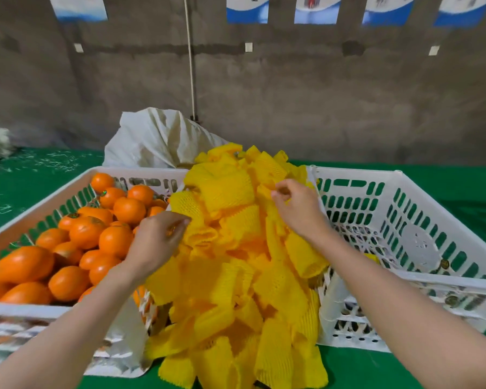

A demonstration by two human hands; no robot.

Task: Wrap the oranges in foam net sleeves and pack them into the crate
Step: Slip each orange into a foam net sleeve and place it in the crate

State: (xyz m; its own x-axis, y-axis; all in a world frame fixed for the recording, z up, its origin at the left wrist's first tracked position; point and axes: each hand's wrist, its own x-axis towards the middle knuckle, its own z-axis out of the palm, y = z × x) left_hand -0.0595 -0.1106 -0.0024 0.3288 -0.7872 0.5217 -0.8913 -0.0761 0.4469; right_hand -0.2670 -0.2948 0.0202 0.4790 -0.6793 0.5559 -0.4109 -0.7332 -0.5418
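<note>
A heap of yellow foam net sleeves [236, 270] lies between two white crates. The left crate [68, 189] is full of loose oranges [115, 240]. The right crate [421, 217] holds no oranges that I can see. My left hand [157, 242] reaches over the left side of the heap, its fingers curled and pinching the edge of a sleeve [187, 204]. My right hand [298, 206] is over the upper right of the heap, thumb and forefinger pinching a sleeve [267, 189] there.
A crumpled white sack [157, 138] sits behind the heap against a grey wall. A rope [190, 57] hangs down the wall. The table is covered in green cloth [26, 175] with scattered scraps at the far left.
</note>
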